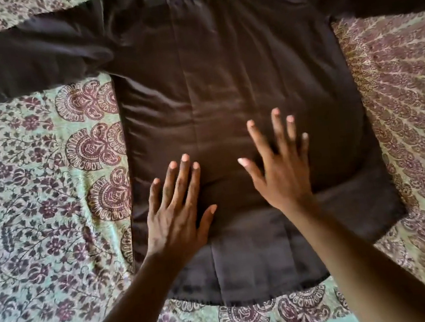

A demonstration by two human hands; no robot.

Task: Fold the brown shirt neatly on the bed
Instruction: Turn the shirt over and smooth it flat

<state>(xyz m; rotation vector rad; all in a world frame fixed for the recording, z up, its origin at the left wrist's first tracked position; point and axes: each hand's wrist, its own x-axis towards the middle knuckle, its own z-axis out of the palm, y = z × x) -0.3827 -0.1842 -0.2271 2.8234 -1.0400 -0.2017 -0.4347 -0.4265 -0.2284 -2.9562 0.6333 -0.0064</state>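
Lying spread across the bed (pixel 35 200), the brown shirt (pixel 236 82) has its sleeves stretched toward nine and three o'clock (hem toward six). The left hand (pixel 176 214) rests flat on the lower body of the shirt, fingers straight and slightly fanned. The right hand (pixel 281 168), fingers splayed wide, presses the cloth just beside it at two o'clock, gripping nothing.
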